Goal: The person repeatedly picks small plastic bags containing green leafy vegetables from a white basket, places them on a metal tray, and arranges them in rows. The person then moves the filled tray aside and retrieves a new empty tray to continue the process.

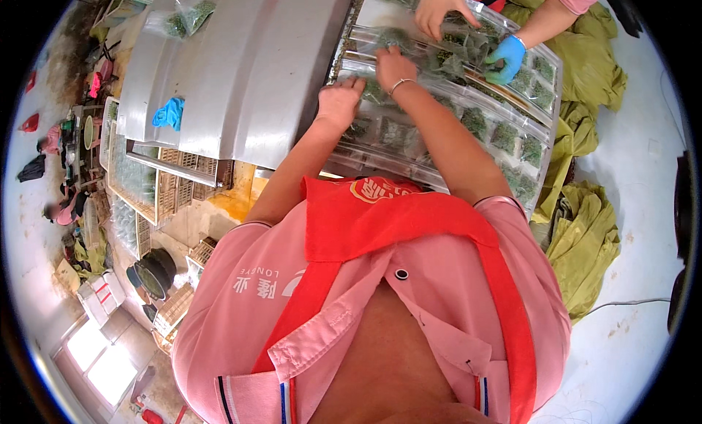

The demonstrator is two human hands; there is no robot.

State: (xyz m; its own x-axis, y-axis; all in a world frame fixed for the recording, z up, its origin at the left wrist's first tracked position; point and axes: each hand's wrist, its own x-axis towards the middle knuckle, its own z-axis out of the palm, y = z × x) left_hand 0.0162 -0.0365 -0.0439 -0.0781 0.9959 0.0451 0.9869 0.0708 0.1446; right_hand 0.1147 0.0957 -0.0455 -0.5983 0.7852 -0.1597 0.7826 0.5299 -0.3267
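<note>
Clear plastic bags with green crumbly plant pieces (474,121) lie in rows on a metal tray-like surface. My right hand (395,67) reaches to the far rows, its fingers pressed together on a clear plastic bag (393,37) of the same green stuff. Closer to the metal cover, my left hand (341,102) has its fingers bent at the edge of another filled plastic bag (374,91). Its fingertips are partly hidden. Across from me, a co-worker's bare hand (441,10) and blue-gloved hand (507,60) are over the bags.
A large grey metal cover (248,65) stands at left, bearing a blue glove (169,114) and two small filled bags (189,19). Crates (170,193) are stacked below it. Olive-yellow sacks (581,241) lie along the right side. Other people are far off at left.
</note>
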